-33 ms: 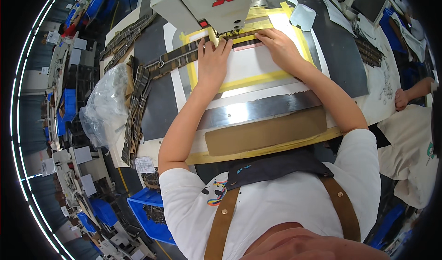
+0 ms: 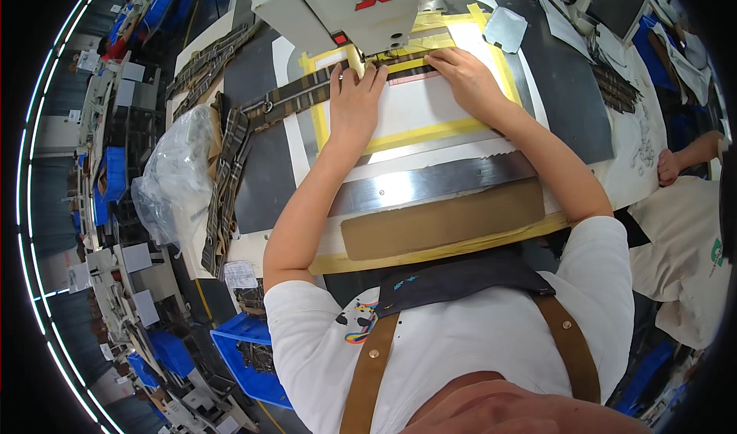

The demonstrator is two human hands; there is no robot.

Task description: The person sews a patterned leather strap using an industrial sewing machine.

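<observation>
A brown plaid strap [image 2: 295,93] with a metal ring runs from the left to under the head of a grey-white sewing machine [image 2: 357,8]. Fingers apart, my left hand [image 2: 355,107] presses flat on it just left of the needle area. My right hand [image 2: 470,84] rests its outstretched fingertips on the strip's right end, beyond the needle. Beneath both hands lies a white template sheet [image 2: 430,104] edged with yellow tape. The machine head partly hides the needle and the strap under it.
More plaid straps [image 2: 224,180] hang over the table's left side beside a clear plastic bag [image 2: 178,165]. Others [image 2: 614,87] lie at the right. A blue crate [image 2: 249,357] stands lower left. A co-worker's hand [image 2: 668,167] shows at the right edge.
</observation>
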